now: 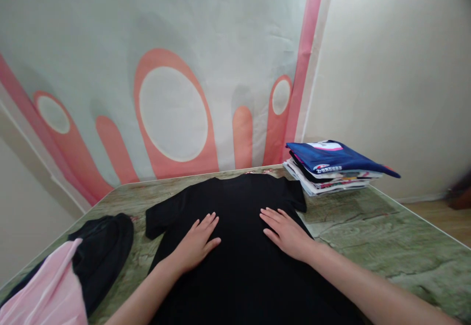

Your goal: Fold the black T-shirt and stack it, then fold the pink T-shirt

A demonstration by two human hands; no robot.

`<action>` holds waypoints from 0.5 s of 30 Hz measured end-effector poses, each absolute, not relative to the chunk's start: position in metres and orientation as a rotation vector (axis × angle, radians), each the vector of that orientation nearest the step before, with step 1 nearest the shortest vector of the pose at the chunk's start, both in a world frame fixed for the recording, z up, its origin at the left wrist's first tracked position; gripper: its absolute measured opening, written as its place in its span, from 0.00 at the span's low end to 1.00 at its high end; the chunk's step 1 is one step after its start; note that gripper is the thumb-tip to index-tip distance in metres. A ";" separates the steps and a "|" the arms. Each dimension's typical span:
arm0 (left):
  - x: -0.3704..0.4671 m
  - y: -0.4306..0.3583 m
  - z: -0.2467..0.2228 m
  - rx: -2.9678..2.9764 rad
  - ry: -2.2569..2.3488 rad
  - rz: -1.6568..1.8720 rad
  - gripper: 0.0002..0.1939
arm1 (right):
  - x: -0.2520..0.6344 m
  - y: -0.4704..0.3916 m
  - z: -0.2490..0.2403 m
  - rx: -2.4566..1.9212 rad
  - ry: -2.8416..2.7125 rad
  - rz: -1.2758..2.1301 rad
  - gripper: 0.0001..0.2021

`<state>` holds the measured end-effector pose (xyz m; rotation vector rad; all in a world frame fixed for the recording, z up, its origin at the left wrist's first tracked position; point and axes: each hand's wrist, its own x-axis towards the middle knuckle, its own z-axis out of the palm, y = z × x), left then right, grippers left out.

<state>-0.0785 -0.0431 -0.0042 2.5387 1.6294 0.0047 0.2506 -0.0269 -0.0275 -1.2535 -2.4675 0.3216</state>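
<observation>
A black T-shirt lies spread out on the table, its neck end toward the wall and both short sleeves out to the sides. On its left half rests my left hand, palm down with the fingers stretched out. My right hand lies flat on the right half, fingers extended and pointing inward. Neither hand grips the cloth. The shirt's lower end runs past the bottom of the view.
A stack of folded clothes, a dark blue one on top, stands at the table's back right. Left of the shirt lie a crumpled black garment and a pink cloth. Behind the wood-patterned table rises a wall with a printed backdrop.
</observation>
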 end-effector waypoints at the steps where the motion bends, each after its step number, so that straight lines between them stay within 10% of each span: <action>1: -0.082 -0.044 -0.008 2.561 1.636 0.022 0.31 | 0.252 -0.027 -0.029 -1.257 -2.469 0.320 0.24; 15: -0.110 -0.045 -0.020 2.558 1.979 0.049 0.31 | 0.260 -0.021 -0.034 -1.255 -2.476 0.276 0.23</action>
